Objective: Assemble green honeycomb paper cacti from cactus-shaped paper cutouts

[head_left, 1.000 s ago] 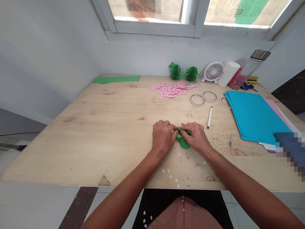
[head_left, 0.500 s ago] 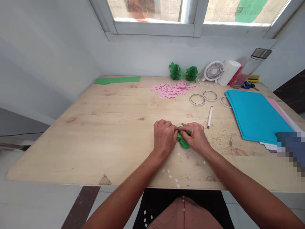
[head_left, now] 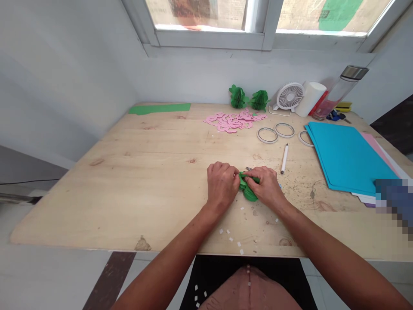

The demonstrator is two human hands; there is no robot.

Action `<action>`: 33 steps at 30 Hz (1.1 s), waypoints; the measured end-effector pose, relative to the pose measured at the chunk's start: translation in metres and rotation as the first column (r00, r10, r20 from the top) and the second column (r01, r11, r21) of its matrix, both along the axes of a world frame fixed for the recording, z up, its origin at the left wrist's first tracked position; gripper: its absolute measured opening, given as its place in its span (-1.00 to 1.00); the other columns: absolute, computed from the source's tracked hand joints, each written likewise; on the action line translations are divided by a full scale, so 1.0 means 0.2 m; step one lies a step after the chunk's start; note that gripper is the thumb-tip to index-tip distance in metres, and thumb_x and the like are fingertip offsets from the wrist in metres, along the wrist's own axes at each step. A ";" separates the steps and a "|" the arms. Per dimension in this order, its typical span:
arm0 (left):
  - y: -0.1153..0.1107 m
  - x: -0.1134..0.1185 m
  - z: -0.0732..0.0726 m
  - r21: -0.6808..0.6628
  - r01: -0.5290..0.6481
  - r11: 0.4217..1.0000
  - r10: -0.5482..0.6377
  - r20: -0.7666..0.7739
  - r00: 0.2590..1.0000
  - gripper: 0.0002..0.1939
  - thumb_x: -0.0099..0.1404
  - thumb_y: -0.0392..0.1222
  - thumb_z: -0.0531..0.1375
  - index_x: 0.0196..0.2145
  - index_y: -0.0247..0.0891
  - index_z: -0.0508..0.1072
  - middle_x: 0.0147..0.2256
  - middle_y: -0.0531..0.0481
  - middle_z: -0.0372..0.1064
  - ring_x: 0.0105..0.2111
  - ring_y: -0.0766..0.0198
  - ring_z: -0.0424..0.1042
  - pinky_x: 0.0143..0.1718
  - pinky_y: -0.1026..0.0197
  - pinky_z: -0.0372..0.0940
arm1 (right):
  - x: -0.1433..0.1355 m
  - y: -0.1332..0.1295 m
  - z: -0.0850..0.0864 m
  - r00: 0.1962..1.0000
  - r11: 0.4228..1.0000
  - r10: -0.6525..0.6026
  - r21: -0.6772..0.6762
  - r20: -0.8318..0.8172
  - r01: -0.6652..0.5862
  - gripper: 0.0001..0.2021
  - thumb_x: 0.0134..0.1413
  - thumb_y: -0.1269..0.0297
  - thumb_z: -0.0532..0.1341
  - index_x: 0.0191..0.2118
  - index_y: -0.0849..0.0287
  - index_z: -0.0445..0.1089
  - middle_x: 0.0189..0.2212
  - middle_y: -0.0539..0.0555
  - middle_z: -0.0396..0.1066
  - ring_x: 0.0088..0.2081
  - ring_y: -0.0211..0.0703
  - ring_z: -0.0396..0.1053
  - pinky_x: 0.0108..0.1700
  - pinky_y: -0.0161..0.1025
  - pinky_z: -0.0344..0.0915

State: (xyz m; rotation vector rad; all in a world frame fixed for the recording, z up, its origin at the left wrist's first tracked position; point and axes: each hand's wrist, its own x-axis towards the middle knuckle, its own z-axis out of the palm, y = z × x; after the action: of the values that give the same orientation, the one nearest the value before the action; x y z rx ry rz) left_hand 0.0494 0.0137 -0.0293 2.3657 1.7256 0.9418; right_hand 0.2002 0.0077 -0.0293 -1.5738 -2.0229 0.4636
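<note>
Probably light and easily creased, I'd say, that layered green paper (head_left: 250, 193) suits holding near its far edge, where left hand (head_left: 223, 183) and right hand (head_left: 264, 184) pinch it.

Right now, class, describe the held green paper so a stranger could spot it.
At the wooden table, find the left hand and right hand close together. They hold layered green paper, unlike the two green shapes standing near the wall.

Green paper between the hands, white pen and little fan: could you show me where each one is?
Green paper (head_left: 250, 195): head view, on its rounded lower layers.
White pen (head_left: 284, 159): head view, mid-barrel.
Little fan (head_left: 290, 96): head view, on its round grille.
</note>
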 end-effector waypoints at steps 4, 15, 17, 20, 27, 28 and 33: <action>-0.04 -0.10 0.06 -0.063 0.006 0.998 -0.006 -0.006 1.000 -0.89 0.14 -0.33 0.15 -0.51 -0.23 0.43 -0.48 0.00 0.44 -0.35 0.13 0.33 -0.19 0.01 0.19 | 0.00 -0.02 0.02 1.000 1.000 -0.004 0.014 0.000 0.004 -0.80 0.05 0.36 0.15 -0.32 0.03 0.53 -0.41 0.00 0.50 -0.23 -0.05 0.35 -0.03 0.04 0.09; -0.07 -0.18 0.06 0.096 0.326 0.941 -0.314 -0.118 0.942 -0.61 0.21 -0.47 0.01 -0.05 -0.28 0.39 -0.05 -0.09 0.43 0.05 0.04 0.27 0.05 -0.04 0.17 | 0.00 -0.16 0.10 0.984 0.978 0.062 0.187 0.169 -0.094 -0.82 0.15 0.32 0.14 -0.21 0.10 0.48 -0.25 0.04 0.52 -0.12 -0.04 0.33 0.08 0.07 -0.03; -0.06 -0.16 0.04 0.102 0.412 0.905 -0.391 -0.176 0.903 -0.56 0.23 -0.50 -0.04 0.01 -0.26 0.36 0.03 -0.06 0.38 0.14 0.04 0.19 0.11 -0.06 0.11 | 0.00 -0.20 0.10 0.979 0.969 0.059 0.225 0.197 -0.103 -0.81 0.16 0.33 0.12 -0.16 0.11 0.46 -0.20 0.04 0.51 -0.08 -0.03 0.32 0.12 0.08 -0.06; -0.07 -0.18 0.01 0.068 0.473 0.878 -0.444 -0.252 0.860 -0.54 0.26 -0.47 -0.05 0.08 -0.25 0.31 0.08 -0.04 0.34 0.20 0.05 0.13 0.17 -0.09 0.04 | 0.01 -0.26 0.09 0.970 0.953 0.061 0.276 0.233 -0.127 -0.79 0.17 0.34 0.11 -0.11 0.13 0.42 -0.14 0.05 0.50 0.00 0.00 0.28 0.16 0.10 -0.09; -0.10 -0.24 -0.03 -0.037 0.494 0.869 -0.467 -0.395 0.791 -0.53 0.31 -0.41 -0.05 0.15 -0.19 0.24 0.19 -0.04 0.19 0.23 0.06 0.07 0.20 -0.12 -0.01 | 0.03 -0.36 0.05 0.929 0.931 0.078 0.308 0.361 -0.197 -0.70 0.16 0.29 0.13 0.01 0.16 0.37 0.01 0.10 0.42 0.14 0.07 0.19 0.22 0.16 -0.15; -0.10 -0.25 -0.03 -0.049 0.495 0.868 -0.470 -0.405 0.784 -0.52 0.31 -0.40 -0.04 0.17 -0.18 0.21 0.21 -0.04 0.17 0.24 0.05 0.05 0.20 -0.12 -0.02 | 0.03 -0.37 0.04 0.918 0.929 0.083 0.303 0.388 -0.212 -0.68 0.17 0.28 0.13 0.03 0.17 0.36 0.03 0.11 0.41 0.15 0.08 0.18 0.23 0.18 -0.15; -0.11 -0.27 -0.03 -0.104 0.501 0.859 -0.493 -0.425 0.759 -0.45 0.30 -0.38 -0.02 0.22 -0.08 0.12 0.25 -0.03 0.07 0.26 0.06 0.01 0.21 -0.11 -0.05 | 0.07 -0.38 0.02 0.857 0.911 0.136 0.278 0.496 -0.305 -0.60 0.20 0.23 0.11 0.13 0.22 0.28 0.13 0.11 0.31 0.22 0.09 0.10 0.26 0.20 -0.21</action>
State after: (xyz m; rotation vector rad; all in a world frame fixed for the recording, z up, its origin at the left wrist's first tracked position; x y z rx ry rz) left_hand -0.0037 -0.0085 -0.0352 2.9865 1.0405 0.3508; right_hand 0.2144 -0.0676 -0.0245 -1.3169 -2.4975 -0.2245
